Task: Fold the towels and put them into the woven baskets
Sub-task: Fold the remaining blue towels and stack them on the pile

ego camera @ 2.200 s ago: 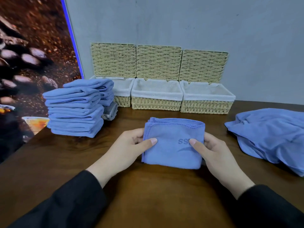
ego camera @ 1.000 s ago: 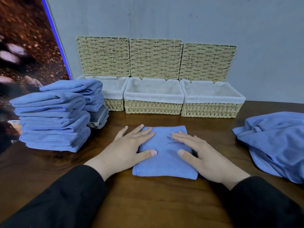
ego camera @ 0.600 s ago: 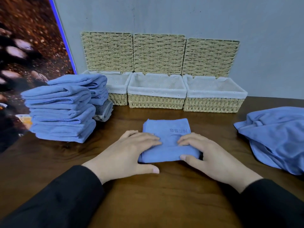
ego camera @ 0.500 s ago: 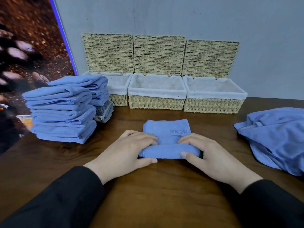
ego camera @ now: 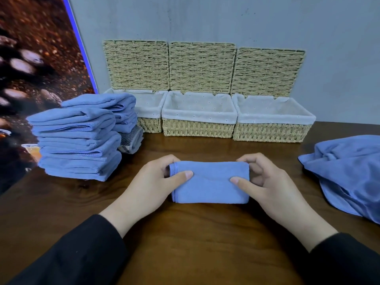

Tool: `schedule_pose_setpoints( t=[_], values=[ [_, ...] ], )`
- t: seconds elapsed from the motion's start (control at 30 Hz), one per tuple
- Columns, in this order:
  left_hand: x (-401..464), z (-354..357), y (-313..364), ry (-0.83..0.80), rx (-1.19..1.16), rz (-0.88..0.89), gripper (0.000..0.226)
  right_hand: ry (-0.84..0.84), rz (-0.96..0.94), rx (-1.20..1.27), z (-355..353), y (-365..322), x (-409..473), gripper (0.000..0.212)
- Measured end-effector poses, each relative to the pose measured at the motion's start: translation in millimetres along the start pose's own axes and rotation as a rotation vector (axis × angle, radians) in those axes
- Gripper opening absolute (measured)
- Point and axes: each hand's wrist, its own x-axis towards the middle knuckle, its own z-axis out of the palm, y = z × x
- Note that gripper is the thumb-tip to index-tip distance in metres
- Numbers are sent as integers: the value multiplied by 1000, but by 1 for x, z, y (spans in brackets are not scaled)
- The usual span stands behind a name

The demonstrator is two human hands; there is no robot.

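- Folded blue towel [ego camera: 209, 185]: flat on the desk [ego camera: 185, 233], centred, in front of the middle basket [ego camera: 198, 128].
- Left hand [ego camera: 153, 187]: grips the towel's left end, thumb on top, fingers curled behind.
- Right hand [ego camera: 271, 186]: grips the towel's right end, thumb on top, fingers curled behind.
- Three woven baskets: white-lined, lids raised against the wall, side by side at the desk's far edge.
- Stack of folded towels [ego camera: 80, 140]: at left, partly in front of the left basket [ego camera: 149, 112].
- Loose blue towels [ego camera: 349, 173]: heaped at right.
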Motion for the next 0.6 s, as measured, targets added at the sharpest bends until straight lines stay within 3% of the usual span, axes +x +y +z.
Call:
schedule_pose_setpoints(
  t=[0.13, 0.23, 0.33, 0.37, 0.43, 0.53, 0.6],
  values=[
    [10, 10, -5, 99, -88, -88, 14, 143, -69, -339, 10, 12, 11, 38],
    [19, 12, -14, 169, 196, -67, 28, 174, -183, -544, 13, 17, 19, 32],
    [19, 8, -17, 261, 498, 170, 26, 155, -314, -648, 15, 22, 26, 23],
    [18, 7, -16, 244, 538, 276, 22, 129, -353, -650, 16, 24, 27, 21],
    [14, 5, -15, 101, 576, 402, 36, 51, -392, -588, 15, 26, 28, 22],
    [10, 5, -16, -202, 627, 283, 71, -96, -281, -454, 8, 27, 26, 41],
    [11, 3, -20, -264, 659, 210, 78, -210, -197, -430, 2, 26, 26, 53]
  ],
)
